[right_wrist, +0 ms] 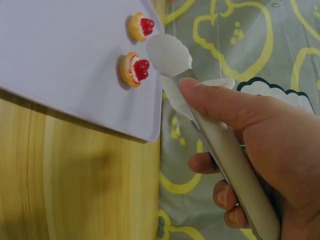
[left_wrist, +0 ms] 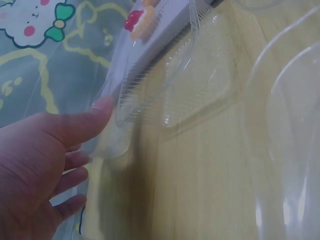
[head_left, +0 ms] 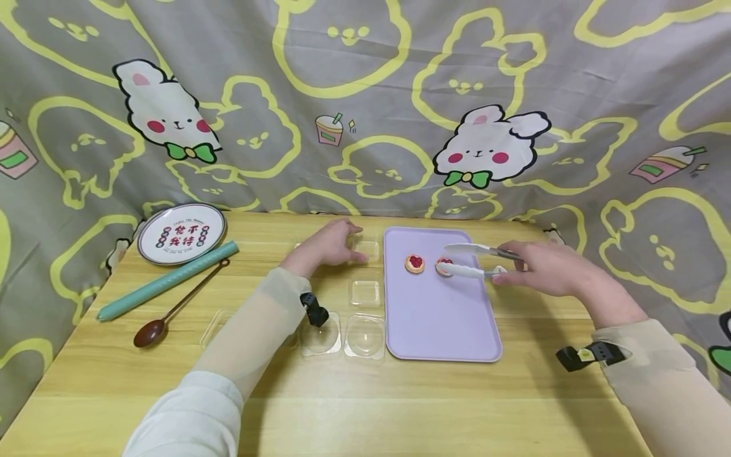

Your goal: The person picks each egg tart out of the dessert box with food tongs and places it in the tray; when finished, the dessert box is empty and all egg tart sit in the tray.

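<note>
My right hand (head_left: 545,266) grips a pair of metal tongs (right_wrist: 227,170) with white tips. The tong tips are apart, close over the right of two small cherry tarts (head_left: 414,264) on a lilac tray (head_left: 442,324). In the right wrist view, both tarts (right_wrist: 132,70) show red fruit on white cream. My left hand (head_left: 334,242) reaches to a clear plastic box (head_left: 367,249) left of the tray. Seen from the left wrist, the thumb (left_wrist: 102,107) is right at the clear plastic's edge, its other fingers loosely bent below.
More clear containers (head_left: 365,336) stand along the tray's left side. A white plate (head_left: 181,233) with red lettering, a teal rod (head_left: 168,282) and a brown spoon (head_left: 151,331) lie at the left. A patterned curtain (head_left: 377,114) hangs behind the wooden table (head_left: 342,412).
</note>
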`<move>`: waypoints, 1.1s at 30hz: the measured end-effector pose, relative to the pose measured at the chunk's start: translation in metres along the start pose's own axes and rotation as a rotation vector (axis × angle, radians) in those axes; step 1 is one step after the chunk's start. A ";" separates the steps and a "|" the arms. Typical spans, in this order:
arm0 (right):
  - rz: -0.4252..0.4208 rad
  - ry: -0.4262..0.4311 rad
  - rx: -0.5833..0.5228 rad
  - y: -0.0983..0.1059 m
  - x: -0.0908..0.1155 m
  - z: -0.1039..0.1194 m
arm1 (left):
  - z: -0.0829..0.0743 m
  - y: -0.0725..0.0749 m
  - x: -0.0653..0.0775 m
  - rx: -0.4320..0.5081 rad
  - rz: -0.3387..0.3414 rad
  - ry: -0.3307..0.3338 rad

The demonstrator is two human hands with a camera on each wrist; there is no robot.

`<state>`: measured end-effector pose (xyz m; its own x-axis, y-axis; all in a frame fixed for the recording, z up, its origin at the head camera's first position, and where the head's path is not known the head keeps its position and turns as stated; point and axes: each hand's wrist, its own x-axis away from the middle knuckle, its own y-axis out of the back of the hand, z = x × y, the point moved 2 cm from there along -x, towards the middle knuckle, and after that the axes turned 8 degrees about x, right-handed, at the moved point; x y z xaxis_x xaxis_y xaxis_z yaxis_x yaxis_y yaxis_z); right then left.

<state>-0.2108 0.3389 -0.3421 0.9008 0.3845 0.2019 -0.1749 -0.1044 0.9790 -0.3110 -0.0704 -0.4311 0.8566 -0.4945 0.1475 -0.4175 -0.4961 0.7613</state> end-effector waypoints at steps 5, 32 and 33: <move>-0.010 0.012 0.001 0.004 -0.002 0.005 | 0.003 0.003 0.005 0.012 0.002 -0.007; -0.085 0.084 0.045 0.033 -0.016 0.053 | 0.076 0.060 0.064 0.102 -0.085 -0.017; -0.092 0.095 0.043 0.034 -0.018 0.056 | 0.079 0.061 0.065 0.100 -0.080 -0.015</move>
<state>-0.2107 0.2774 -0.3137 0.8701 0.4793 0.1148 -0.0743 -0.1027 0.9919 -0.3049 -0.1892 -0.4248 0.8841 -0.4607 0.0788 -0.3768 -0.6028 0.7032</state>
